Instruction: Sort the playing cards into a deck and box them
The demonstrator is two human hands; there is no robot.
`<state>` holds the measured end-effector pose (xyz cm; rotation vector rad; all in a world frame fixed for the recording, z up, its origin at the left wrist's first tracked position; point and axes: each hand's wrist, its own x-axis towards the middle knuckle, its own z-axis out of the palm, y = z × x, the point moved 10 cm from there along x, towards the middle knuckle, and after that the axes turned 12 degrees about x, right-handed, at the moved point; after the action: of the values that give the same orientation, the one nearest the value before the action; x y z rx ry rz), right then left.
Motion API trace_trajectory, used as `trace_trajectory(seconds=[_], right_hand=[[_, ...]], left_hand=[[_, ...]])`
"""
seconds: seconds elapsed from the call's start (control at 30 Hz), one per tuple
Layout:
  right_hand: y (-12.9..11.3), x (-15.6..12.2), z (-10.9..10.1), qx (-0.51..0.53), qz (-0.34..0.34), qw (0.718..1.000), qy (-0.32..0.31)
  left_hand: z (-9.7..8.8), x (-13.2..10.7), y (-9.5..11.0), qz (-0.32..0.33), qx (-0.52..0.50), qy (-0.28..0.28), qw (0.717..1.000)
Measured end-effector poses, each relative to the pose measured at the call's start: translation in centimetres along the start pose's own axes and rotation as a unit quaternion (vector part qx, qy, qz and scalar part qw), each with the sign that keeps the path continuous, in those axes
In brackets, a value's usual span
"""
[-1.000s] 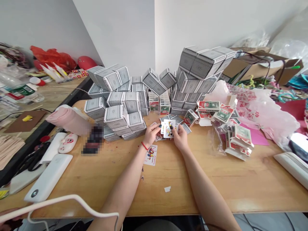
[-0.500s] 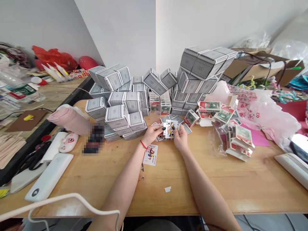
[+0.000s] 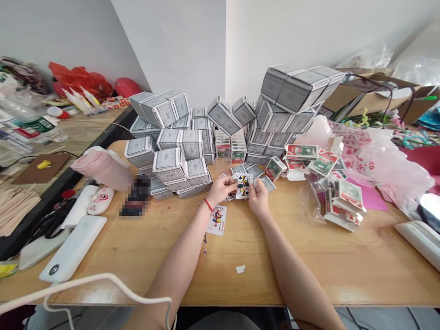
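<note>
A small fan of playing cards (image 3: 244,185) sits low over the middle of the surface (image 3: 295,261), just in front of the grey stacks, with a face card on top showing its printed figure. The left hand (image 3: 222,188) pinches the fan's left edge between thumb and fingertips. The right hand (image 3: 259,200) closes on the right edge from below, its dark-nailed fingers curled over the cards. More loose cards lie flat beneath the hands, and a single joker card (image 3: 217,220) lies face up beside the left wrist, which wears a red string bracelet (image 3: 207,204).

Much looks finished, judging by what lies here. Behind the hands, boxy blocks (image 3: 172,158) with a grey-and-white card-back pattern are piled in two heaps, one left and a taller one (image 3: 292,98) right, their edges crisp and their faces matte. Plenty looks left too: red-and-green card packs (image 3: 343,197) lie in crinkled clear wrap to the right, some opened.

A thin pink plastic bag (image 3: 374,162) sprawls past them. On the left lie a soft pink cloth roll (image 3: 103,167), a smooth white power bank (image 3: 74,254) and a white cable (image 3: 103,283). A paper scrap (image 3: 240,269) rests on the bare wood.
</note>
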<state>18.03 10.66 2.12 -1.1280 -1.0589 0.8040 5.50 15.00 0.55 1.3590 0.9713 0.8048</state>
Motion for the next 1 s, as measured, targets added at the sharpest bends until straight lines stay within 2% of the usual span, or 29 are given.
trace_trajectory(seconds=[0.17,0.37,0.6,0.73,1.0], right_hand=[[0.0,0.2,0.1,0.058,0.019,0.998,-0.001],[0.3,0.5,0.2,0.078,0.039,0.996,-0.01],[2.6,0.5,0.4,0.122,0.083,0.989,-0.02],[3.2,0.4,0.6,0.124,0.094,0.987,-0.033],[3.0,0.1,1.4,0.142,0.114,0.982,-0.057]], left_hand=[[-0.5,0.1,-0.4,-0.004,0.0,0.059,0.998],[-0.7,0.1,-0.6,0.012,0.004,0.087,0.996],[-1.2,-0.1,-0.1,0.039,0.056,0.132,0.989],[-1.4,-0.6,0.7,0.064,0.095,0.168,0.979],[-1.4,-1.6,1.9,0.121,0.211,0.224,0.944]])
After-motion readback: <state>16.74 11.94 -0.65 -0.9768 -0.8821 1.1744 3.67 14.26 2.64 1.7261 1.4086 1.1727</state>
